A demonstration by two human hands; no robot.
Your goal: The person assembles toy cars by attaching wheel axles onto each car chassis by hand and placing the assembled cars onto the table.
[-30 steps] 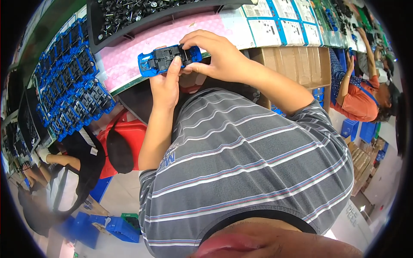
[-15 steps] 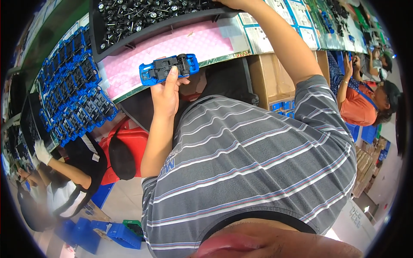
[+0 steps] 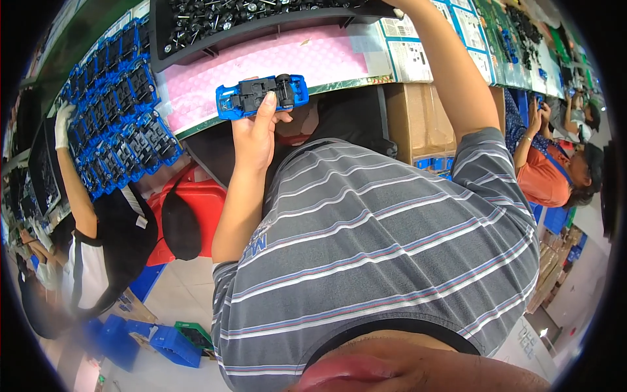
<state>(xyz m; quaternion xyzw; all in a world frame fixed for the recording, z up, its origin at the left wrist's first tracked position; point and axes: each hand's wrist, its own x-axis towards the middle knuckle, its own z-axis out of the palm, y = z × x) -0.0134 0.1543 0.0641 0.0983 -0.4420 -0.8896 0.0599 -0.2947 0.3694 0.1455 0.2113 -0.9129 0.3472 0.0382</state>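
Note:
My left hand [image 3: 256, 134] grips a blue toy car [image 3: 262, 96] with its black underside up, thumb pressed on the chassis. Black wheels sit at the car's right end; none show at the left end. The car is held over the near edge of the pink padded mat [image 3: 274, 60]. My right arm reaches to the far right, where my right hand [image 3: 397, 5] is largely cut off by the top edge, close to the right end of a black tray [image 3: 277, 29]. That tray holds many black wheels with shiny hubs [image 3: 225, 25]. What the right fingers do is hidden.
Rows of blue toy car bodies [image 3: 117, 98] lie on the left, where a co-worker's gloved hand [image 3: 63, 124] touches their edge. A cardboard box [image 3: 423, 121] stands below the bench on the right. A red chair [image 3: 196, 219] is at lower left. Another person [image 3: 542, 166] works at far right.
My right hand has shifted up and right, further out of the picture. The left hand still holds the toy car. The co-worker's gloved hand has risen to the blue car bodies.

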